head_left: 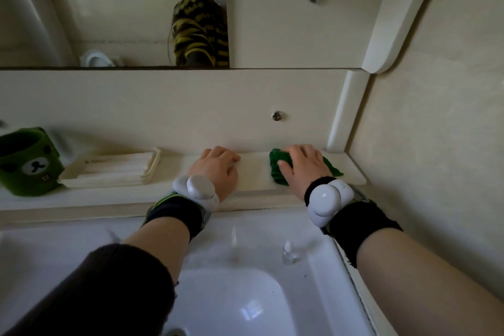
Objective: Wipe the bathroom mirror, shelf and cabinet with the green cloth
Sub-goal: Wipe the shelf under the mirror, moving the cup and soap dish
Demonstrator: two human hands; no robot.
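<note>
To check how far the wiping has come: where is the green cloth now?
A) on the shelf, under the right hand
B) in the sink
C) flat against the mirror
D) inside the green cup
A: the right hand holds the cloth down on the shelf, near its right end.

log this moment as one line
step: shelf wipe | right hand: holds green cloth down on shelf, right end | left hand: rests on shelf, holds nothing

A white sink sits beside a seemingly cream wall, dimly lit.
</note>
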